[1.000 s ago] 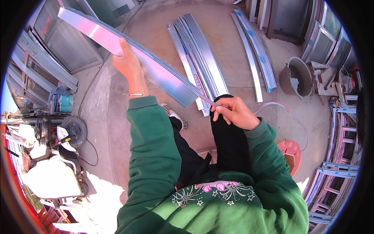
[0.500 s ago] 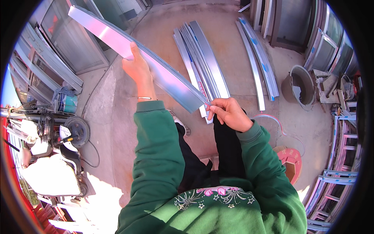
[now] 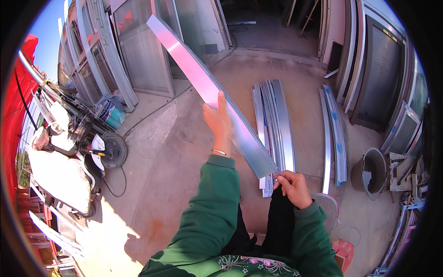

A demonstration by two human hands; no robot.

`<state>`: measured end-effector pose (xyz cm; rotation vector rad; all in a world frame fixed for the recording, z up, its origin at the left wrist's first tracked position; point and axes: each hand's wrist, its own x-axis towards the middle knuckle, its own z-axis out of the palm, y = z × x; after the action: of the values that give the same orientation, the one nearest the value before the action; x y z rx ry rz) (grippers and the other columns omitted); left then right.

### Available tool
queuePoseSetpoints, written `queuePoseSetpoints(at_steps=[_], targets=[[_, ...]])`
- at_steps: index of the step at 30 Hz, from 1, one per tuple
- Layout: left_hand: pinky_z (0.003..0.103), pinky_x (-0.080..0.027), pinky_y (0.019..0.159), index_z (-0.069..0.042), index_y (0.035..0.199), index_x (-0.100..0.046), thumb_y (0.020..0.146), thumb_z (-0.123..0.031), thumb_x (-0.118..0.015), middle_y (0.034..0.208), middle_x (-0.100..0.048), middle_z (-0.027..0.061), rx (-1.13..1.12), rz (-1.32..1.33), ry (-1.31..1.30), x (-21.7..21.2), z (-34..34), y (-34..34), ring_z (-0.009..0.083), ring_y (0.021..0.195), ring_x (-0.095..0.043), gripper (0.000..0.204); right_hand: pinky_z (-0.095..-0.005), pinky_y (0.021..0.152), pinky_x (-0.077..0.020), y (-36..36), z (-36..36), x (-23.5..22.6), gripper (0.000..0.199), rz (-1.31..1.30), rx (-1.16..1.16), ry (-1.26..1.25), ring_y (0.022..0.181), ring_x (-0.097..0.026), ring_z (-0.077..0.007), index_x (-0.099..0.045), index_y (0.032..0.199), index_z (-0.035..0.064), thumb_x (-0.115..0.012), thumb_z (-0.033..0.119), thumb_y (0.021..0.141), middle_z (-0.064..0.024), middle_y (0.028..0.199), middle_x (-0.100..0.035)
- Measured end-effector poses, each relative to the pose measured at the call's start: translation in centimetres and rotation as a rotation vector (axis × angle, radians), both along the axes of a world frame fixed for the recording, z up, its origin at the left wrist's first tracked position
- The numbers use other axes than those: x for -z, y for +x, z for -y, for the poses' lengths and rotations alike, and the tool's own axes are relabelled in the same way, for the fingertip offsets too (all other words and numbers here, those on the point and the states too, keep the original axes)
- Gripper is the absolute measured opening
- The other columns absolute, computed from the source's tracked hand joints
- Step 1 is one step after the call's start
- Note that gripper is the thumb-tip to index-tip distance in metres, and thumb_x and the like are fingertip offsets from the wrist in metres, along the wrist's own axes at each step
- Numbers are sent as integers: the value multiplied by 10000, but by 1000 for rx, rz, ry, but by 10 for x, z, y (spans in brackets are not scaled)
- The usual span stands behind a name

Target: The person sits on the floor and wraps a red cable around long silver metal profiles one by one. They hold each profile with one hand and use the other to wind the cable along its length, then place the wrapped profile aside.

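I hold a long shiny metal strip (image 3: 198,78) that slants from the upper left down to my lap. My left hand (image 3: 218,121) grips it from underneath about the middle, arm stretched forward in a green sleeve. My right hand (image 3: 291,185) pinches the strip's near end close to my dark trousers. Beyond the strip, a bundle of similar metal strips (image 3: 273,121) lies on the concrete floor.
A second bundle of strips (image 3: 333,134) lies to the right, near a dark bucket (image 3: 373,171). Glazed window frames (image 3: 138,51) lean along the left wall. A cart with a wheel (image 3: 113,150) and white panels stands at left. More frames are stacked at far right.
The view has tilted up and forward. The strip now points higher and further ahead, with both hands keeping their grip on it.
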<state>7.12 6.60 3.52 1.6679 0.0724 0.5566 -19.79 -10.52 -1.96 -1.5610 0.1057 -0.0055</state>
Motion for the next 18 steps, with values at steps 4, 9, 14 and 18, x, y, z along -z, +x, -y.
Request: queuePoseSetpoints(at_steps=[4, 9, 14, 18], targets=[[407, -491, 843, 57, 981, -540, 911, -558, -656, 974, -623, 179, 3, -10, -28, -3, -5, -1, 282, 923, -626, 630, -205, 512, -397, -22, 14, -12, 199, -121, -45, -49, 546, -467, -44, -675, 1037, -55, -543, 88, 998, -40, 774, -698], [417, -488, 839, 56, 974, -541, 909, -549, -665, 975, -624, 188, -31, -36, -16, -2, 1, -1, 293, 910, -626, 621, -202, 519, -392, -22, 17, -12, 189, -94, 9, -125, 562, -481, -47, -679, 1016, -47, -540, 79, 997, -31, 730, -686], [422, -489, 833, 54, 964, -543, 897, -559, -675, 947, -628, 188, -11, -14, -17, -3, 4, -3, 303, 904, -628, 631, -207, 515, -376, 1, 5, -5, 182, -13, -12, -64, 550, -449, -35, -661, 1021, -46, -543, 92, 1005, -26, 763, -692], [423, -490, 826, 48, 957, -543, 891, -568, -678, 929, -634, 188, -49, 1, -54, -2, 0, 0, 306, 896, -633, 634, -207, 490, -366, -20, 22, -11, 192, -192, -12, -110, 528, -454, -37, -665, 1036, -47, -542, 96, 1004, -37, 781, -703]])
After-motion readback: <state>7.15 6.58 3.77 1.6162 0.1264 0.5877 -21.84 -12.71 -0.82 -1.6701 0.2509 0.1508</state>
